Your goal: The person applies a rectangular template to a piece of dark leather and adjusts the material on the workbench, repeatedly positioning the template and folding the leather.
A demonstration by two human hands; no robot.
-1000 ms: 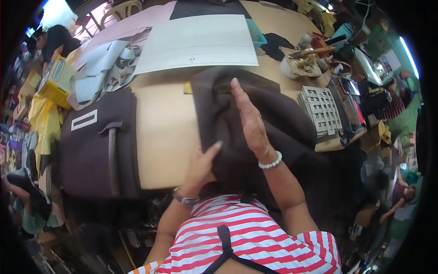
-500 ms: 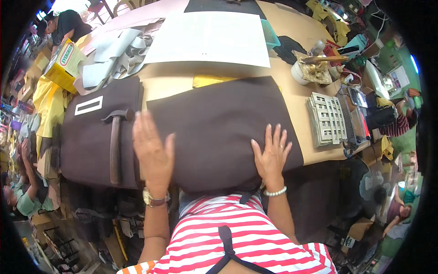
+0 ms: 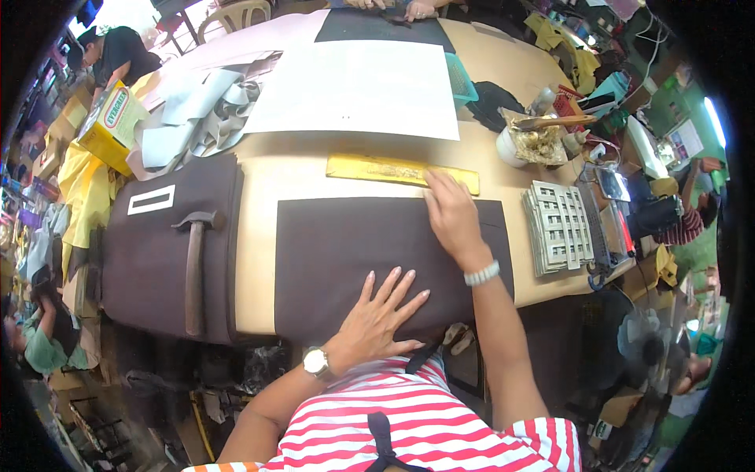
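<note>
A dark brown sheet (image 3: pixel 338 244) lies flat before me, its near edge reaching my striped shirt. My left hand (image 3: pixel 377 315) presses on its lower middle, palm down with fingers spread. Beyond the sheet's far edge lies a flat yellow bar (image 3: pixel 377 168), like a ruler, with worn patches. My right hand (image 3: pixel 454 216) stretches over the sheet, its fingertips at the right half of the bar and slightly blurred; no firm grip shows. On the left, a hammer (image 3: pixel 195 275) with a worn handle rests on a dark brown stack (image 3: pixel 149 259), beside a white rectangular frame (image 3: pixel 152 200).
A large white sheet (image 3: pixel 354 86) covers the far middle, with grey scraps (image 3: pixel 189 118) and a yellow tin (image 3: pixel 110 130) to its left. Slotted pale plates (image 3: pixel 558 228), a white glue pot (image 3: pixel 511 149) and a teal basket (image 3: pixel 460 79) stand right. Another person's hands (image 3: pixel 421 9) show at the far edge.
The brown sheet now lies flat and square, where its near part was bulging. My left hand has moved right onto it; my right hand has reached forward to the yellow bar.
</note>
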